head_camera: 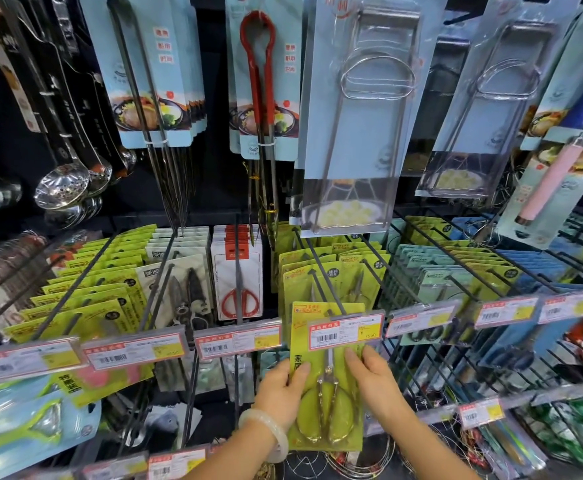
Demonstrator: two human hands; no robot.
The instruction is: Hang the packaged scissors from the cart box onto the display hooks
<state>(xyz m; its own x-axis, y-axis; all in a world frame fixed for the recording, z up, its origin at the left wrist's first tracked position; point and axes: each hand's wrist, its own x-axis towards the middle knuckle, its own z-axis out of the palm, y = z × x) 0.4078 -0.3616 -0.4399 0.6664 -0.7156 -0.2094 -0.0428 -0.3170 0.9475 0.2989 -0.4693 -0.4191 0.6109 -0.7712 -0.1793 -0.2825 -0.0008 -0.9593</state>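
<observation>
A green card package of gold-handled scissors (328,403) hangs upright in front of me, its top tucked behind a price tag (345,330) at the tip of a black display hook (328,289). My left hand (281,393) grips the package's left edge, thumb on the front. My right hand (375,379) holds the right edge, fingers laid on the front. More green scissors packs (321,271) hang further back on the same hook. The cart box is out of sight.
Neighbouring hooks carry red-handled scissors (238,282), dark shears (186,292) and several green and teal packs. Tongs (259,81), ladles (65,188) and plate clips (359,116) hang above. A row of price tags (134,351) juts toward me. Wire items lie on the lower shelf (352,462).
</observation>
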